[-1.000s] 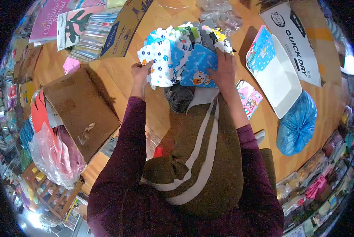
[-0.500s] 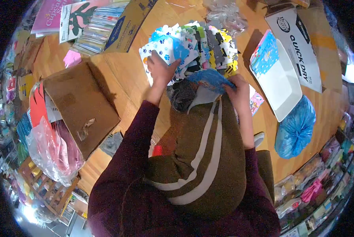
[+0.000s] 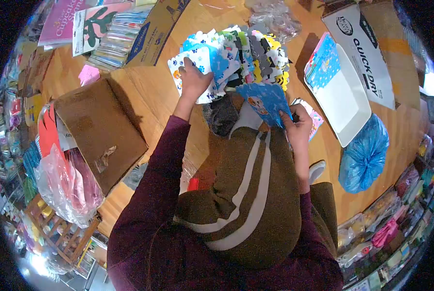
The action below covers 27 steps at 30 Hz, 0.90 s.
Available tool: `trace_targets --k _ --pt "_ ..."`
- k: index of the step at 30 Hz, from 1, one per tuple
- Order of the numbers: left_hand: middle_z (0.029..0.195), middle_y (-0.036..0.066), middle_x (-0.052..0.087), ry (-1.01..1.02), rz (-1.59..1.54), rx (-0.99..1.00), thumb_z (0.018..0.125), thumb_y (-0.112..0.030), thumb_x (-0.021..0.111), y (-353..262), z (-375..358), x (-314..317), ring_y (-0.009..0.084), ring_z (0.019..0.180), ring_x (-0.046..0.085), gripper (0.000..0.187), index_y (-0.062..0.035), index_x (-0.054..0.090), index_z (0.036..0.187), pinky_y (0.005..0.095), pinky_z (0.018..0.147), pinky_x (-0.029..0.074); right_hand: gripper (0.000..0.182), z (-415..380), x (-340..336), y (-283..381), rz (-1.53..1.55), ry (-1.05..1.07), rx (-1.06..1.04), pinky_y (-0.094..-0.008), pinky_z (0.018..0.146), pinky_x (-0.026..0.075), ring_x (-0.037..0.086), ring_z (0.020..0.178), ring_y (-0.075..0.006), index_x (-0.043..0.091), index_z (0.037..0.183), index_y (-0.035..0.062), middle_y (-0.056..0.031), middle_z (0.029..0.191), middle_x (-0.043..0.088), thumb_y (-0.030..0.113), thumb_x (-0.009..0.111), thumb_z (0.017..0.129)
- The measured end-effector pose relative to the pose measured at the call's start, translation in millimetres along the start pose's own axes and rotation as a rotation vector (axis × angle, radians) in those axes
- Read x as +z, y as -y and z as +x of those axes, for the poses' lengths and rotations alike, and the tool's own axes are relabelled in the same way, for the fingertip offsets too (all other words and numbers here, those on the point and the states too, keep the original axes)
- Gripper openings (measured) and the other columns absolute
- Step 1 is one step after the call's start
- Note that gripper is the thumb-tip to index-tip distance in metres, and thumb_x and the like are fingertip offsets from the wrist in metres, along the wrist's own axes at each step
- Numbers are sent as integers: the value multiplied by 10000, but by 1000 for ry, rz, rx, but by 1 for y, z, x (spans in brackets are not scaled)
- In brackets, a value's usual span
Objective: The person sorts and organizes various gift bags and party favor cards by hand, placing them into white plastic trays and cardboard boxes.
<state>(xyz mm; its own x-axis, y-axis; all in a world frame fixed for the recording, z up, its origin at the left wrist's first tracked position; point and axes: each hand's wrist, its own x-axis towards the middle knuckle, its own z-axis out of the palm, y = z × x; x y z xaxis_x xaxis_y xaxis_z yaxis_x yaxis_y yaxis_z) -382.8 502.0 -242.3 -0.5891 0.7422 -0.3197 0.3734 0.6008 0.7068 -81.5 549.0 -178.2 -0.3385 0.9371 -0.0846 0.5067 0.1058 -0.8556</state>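
My right hand (image 3: 298,125) pinches the edge of a blue printed paper piece (image 3: 265,102) with a small dog picture, held above my knee. On a white paw-print piece (image 3: 197,60) at the left of a fanned row of scalloped paper pieces (image 3: 256,56) lies my left hand (image 3: 193,82), its thumb and fingers apart. The row runs through white, blue, green, grey, black and yellow prints. Behind my right hand, a pink printed piece (image 3: 316,123) is partly hidden.
At right stands a white tray (image 3: 348,121) with blue printed pieces (image 3: 323,65), near a flattened carton (image 3: 362,53) and a tied blue bag (image 3: 365,155). A brown box (image 3: 100,131) is at left. Back left, another carton (image 3: 156,36) sits by packaged pieces (image 3: 120,41).
My right hand has lifted and turned the blue piece, so its dog picture now faces up more fully. My left hand has stayed on the paw-print piece with only a slight shift.
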Motion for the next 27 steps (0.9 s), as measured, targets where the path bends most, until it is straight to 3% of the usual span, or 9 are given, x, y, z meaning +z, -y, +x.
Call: trace_targets --k 5,7,13,19,21,22,23,25,27 --pt "1264 435 121 28 229 18 629 -160 676 -5 15 4 551 1217 63 988 39 2 1323 495 1002 222 131 1 -4 -1 -10 -15 29 -204 521 345 425 579 -57 513 704 12 3 635 477 14 643 721" --pt "1283 436 67 63 240 58 628 -145 670 -14 16 3 554 1225 22 1005 31 -29 1329 498 1011 204 211 1 -6 4 35 -45 32 -269 551 365 435 579 -191 460 676 -5 -86 637 451 12 668 648" --pt "1291 433 28 76 302 -6 604 -83 670 -27 21 14 567 1211 78 1005 41 -19 1326 539 997 193 171 -2 -6 -4 38 -52 60 -271 559 374 450 589 -188 493 686 -1 -88 648 470 10 662 660" --pt "1299 418 44 0 455 9 604 -46 657 -42 6 8 570 1150 249 973 -13 25 1343 470 954 323 161 -4 -9 1 0 -57 62 -267 555 379 467 588 -184 517 697 -1 -85 649 486 18 672 659" --pt "1276 436 79 -49 218 45 623 -44 632 -42 -1 -6 539 1112 338 927 1 43 1338 419 924 370 157 -4 -12 2 9 -67 45 -260 552 378 468 586 -171 519 695 -1 -79 647 489 16 671 663" --pt "1269 403 196 -147 257 44 645 -56 607 -44 -6 -11 487 1062 430 851 5 108 1332 387 884 403 152 -4 -14 1 17 -76 23 -253 550 378 469 584 -158 521 693 -1 -73 646 492 13 671 666" --pt "1269 403 196 -147 258 45 645 -56 607 -35 -5 -16 487 1062 430 851 5 108 1332 387 884 403 152 -5 -16 0 19 -76 24 -253 550 378 469 584 -158 521 693 -1 -73 646 492 13 671 666" --pt "1222 335 365 -254 145 222 671 -64 580 -4 0 -35 418 1045 480 740 13 205 1304 399 866 408 118 -5 -19 -1 46 -55 40 -196 554 364 442 596 -61 526 704 1 4 665 495 2 643 723" --pt "1095 269 515 -190 134 30 674 -48 557 12 -5 -67 378 968 538 633 25 310 1252 407 824 428 121 -5 -21 4 70 -76 52 -209 553 368 452 596 -80 527 696 -2 -19 658 499 4 647 709"
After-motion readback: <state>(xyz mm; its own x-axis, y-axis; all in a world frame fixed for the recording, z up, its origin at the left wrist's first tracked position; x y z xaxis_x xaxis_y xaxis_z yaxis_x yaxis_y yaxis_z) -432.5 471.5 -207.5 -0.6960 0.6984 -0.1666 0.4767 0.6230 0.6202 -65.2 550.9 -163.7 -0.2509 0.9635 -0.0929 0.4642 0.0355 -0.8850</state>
